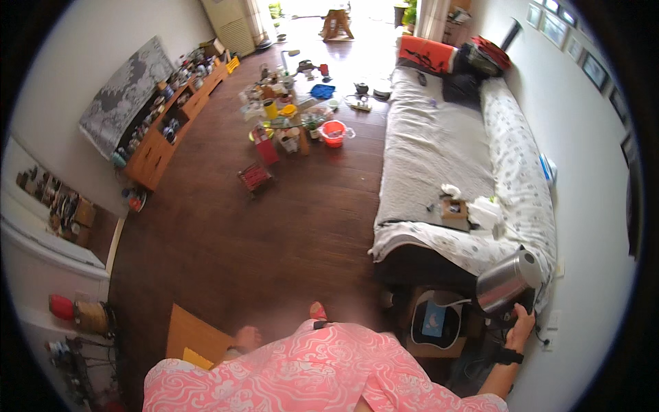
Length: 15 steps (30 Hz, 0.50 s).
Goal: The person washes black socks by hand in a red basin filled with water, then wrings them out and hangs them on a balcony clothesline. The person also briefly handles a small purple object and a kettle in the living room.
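Note:
At the lower right, my right hand (521,327), with a black band at the wrist, grips the dark handle side of a stainless steel kettle (503,286). The kettle leans, its round top towards the wall. A pale curved strip (455,303) lies between the kettle and a black, white-rimmed container (436,322) with a light blue patch; I cannot tell what the strip is. My left hand (247,338), blurred, is at the lower left in front of the pink patterned garment (309,365), with a band at its wrist. Nothing shows in it.
A covered sofa (437,149) runs along the right wall, with a tissue box (454,210) on it. Ahead are a cluttered low table (280,121), a red stool (255,176) and an orange basket (333,135). A wooden cabinet (149,159) lines the left wall. Cables hang beside the kettle.

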Available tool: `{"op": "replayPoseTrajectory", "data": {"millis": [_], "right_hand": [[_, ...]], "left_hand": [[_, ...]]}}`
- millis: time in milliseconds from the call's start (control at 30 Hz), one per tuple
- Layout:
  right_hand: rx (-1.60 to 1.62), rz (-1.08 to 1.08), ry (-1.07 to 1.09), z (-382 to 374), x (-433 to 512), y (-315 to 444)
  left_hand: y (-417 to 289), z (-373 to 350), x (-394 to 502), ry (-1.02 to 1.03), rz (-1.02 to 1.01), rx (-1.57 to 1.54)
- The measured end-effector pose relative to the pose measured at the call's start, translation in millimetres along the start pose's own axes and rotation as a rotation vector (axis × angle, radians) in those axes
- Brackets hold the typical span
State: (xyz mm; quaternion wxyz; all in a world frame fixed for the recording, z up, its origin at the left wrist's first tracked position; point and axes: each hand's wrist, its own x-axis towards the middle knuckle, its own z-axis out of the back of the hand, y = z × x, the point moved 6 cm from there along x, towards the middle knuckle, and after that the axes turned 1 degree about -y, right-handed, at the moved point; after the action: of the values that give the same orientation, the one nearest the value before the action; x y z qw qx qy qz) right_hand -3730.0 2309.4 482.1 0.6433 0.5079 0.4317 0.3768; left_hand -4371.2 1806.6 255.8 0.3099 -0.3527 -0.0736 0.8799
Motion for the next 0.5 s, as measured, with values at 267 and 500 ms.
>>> {"op": "replayPoseTrajectory", "data": {"millis": [267,500], "right_hand": [[-0.059,0.048,0.433,-334,-85,36],[-0.282,0.206,0.728,-619,-114,46]], "left_hand": [[77,104,111,-0.210,0.334,-0.949],[151,161,193,-0.318,0.437,-1.004]]}}
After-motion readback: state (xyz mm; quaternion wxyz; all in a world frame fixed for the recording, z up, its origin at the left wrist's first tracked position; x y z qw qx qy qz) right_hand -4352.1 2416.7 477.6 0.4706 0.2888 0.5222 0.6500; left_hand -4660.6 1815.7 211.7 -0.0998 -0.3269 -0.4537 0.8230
